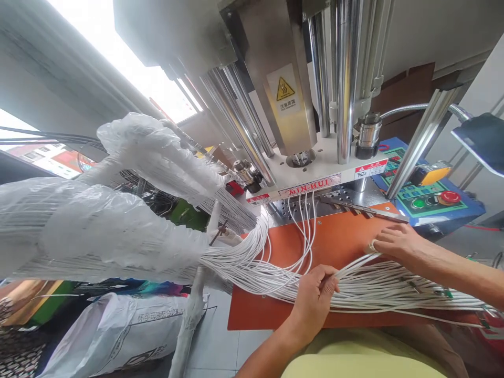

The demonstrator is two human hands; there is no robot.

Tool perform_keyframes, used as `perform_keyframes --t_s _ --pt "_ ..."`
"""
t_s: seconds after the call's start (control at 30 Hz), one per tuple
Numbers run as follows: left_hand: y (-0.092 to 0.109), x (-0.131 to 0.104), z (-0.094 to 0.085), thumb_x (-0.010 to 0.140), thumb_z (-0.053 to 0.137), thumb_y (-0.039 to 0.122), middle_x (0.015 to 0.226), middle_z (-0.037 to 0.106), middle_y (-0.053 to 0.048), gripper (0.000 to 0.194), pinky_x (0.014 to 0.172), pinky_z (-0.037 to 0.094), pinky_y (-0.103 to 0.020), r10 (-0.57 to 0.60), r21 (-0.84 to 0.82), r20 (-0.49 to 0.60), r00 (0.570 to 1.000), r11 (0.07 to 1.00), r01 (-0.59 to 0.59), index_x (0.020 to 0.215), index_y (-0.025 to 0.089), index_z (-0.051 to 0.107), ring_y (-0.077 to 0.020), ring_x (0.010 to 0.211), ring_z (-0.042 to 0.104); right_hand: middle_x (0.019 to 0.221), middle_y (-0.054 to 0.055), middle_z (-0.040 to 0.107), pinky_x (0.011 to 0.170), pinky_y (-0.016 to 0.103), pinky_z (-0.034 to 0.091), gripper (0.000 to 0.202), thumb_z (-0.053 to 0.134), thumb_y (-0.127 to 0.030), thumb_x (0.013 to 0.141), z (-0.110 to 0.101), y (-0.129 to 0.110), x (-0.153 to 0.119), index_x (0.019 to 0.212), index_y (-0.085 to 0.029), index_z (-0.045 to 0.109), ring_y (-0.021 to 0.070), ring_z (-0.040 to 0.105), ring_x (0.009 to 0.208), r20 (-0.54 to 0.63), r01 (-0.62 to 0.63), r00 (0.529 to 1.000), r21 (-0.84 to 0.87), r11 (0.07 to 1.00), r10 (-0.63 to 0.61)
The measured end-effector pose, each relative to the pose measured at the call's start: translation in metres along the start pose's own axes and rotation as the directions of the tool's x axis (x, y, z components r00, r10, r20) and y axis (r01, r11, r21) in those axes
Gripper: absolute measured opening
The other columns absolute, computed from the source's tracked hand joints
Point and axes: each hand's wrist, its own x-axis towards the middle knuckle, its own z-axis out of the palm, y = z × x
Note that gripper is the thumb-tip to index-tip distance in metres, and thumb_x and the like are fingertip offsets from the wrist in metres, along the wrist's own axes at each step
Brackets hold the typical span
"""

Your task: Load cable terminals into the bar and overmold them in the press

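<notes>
The left hand [315, 296] reaches up from below, its grip closed around a few white cables [358, 262] over the orange surface [334, 239], while the right hand [397, 241], palm down, pinches the same strands farther right. The cable bundle [252, 275] lies beneath them; a metal strip [366, 210] and press [293, 121] stand just beyond, a control box [429, 194] behind the right hand.
</notes>
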Motion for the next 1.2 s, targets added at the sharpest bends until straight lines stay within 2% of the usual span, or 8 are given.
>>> perform_keyframes --t_s 0.17,0.3,0.4,0.47,0.67,0.8,1.03,1.2 --pt "0.010 0.010 -0.002 0.090 0.071 0.041 0.096 0.069 -0.005 0.032 0.080 0.046 -0.028 -0.128 -0.171 0.333 0.934 0.966 0.193 0.112 0.018 0.067 -0.0169 0.087 0.062 0.082 0.001 0.062 0.105 0.055 0.029 0.025 0.043 -0.013 0.096 -0.021 -0.022 0.021 0.093 -0.027 0.063 0.0214 0.057 0.083 -0.069 0.196 0.975 -0.163 0.967 -0.209" --pt "0.014 0.039 0.017 0.071 0.085 0.059 0.090 0.069 -0.007 0.062 0.073 0.048 -0.030 -0.111 -0.531 0.477 0.872 0.754 0.386 0.108 0.015 0.062 -0.0158 0.073 0.064 0.084 0.003 0.064 0.106 0.060 0.032 0.023 0.046 -0.010 0.092 -0.017 -0.048 0.035 0.087 -0.025 0.063 0.0237 0.061 0.086 -0.070 0.285 0.953 -0.131 0.950 -0.296" --pt "0.013 0.051 0.032 0.064 0.088 0.060 0.067 0.060 0.001 0.062 0.052 0.031 -0.023 -0.181 -0.612 0.456 0.871 0.647 0.455 0.095 0.013 0.063 -0.0062 0.048 0.044 0.119 0.011 0.070 0.099 0.060 0.046 0.037 0.049 -0.019 0.093 -0.019 -0.045 0.028 0.126 -0.027 0.063 0.0313 0.065 0.108 -0.076 0.185 0.979 -0.067 0.980 -0.190" --pt "0.011 0.052 0.038 0.065 0.088 0.058 0.063 0.057 0.003 0.060 0.048 0.021 -0.024 -0.198 -0.642 0.396 0.896 0.638 0.425 0.094 0.012 0.064 -0.0042 0.045 0.037 0.148 0.012 0.057 0.095 0.059 0.054 0.064 0.055 -0.035 0.093 -0.028 -0.035 0.017 0.155 -0.031 0.040 0.0373 0.057 0.130 -0.050 0.075 0.996 0.058 0.995 -0.072" --pt "0.014 0.047 0.044 0.067 0.081 0.064 0.063 0.059 0.004 0.060 0.045 0.023 -0.024 -0.223 -0.614 0.230 0.947 0.722 0.319 0.092 0.016 0.057 -0.0047 0.043 0.039 0.163 -0.003 0.041 0.117 0.050 0.045 0.057 0.037 -0.045 0.102 -0.038 -0.012 0.003 0.158 -0.044 0.033 0.0321 0.037 0.149 0.022 -0.322 0.921 0.603 0.730 0.389" --pt "0.019 0.055 0.047 0.069 0.079 0.062 0.064 0.059 0.004 0.056 0.044 0.025 -0.022 -0.237 -0.586 0.256 0.937 0.733 0.345 0.091 0.016 0.055 -0.0045 0.044 0.041 0.157 0.001 0.049 0.116 0.050 0.045 0.050 0.037 -0.045 0.103 -0.025 -0.012 0.012 0.151 -0.038 0.049 0.0298 0.043 0.145 0.052 -0.293 0.924 0.732 0.614 0.379" --pt "0.031 0.070 0.054 0.064 0.084 0.060 0.064 0.061 0.002 0.058 0.045 0.040 -0.024 -0.197 -0.652 0.319 0.927 0.664 0.365 0.088 0.018 0.052 -0.0112 0.046 0.054 0.157 0.002 0.048 0.114 0.048 0.047 0.050 0.041 -0.033 0.104 -0.016 -0.042 0.016 0.153 -0.040 0.045 0.0268 0.048 0.142 -0.121 -0.173 0.944 0.612 0.772 0.308" --pt "0.031 0.076 0.058 0.067 0.083 0.061 0.067 0.061 0.004 0.058 0.041 0.019 -0.021 -0.222 -0.655 0.301 0.928 0.660 0.370 0.088 0.019 0.049 -0.0035 0.040 0.039 0.149 0.004 0.057 0.094 0.040 0.061 0.054 0.040 -0.036 0.104 -0.010 -0.043 0.015 0.157 -0.041 0.037 0.0248 0.066 0.121 -0.119 -0.242 0.925 0.547 0.802 0.361"
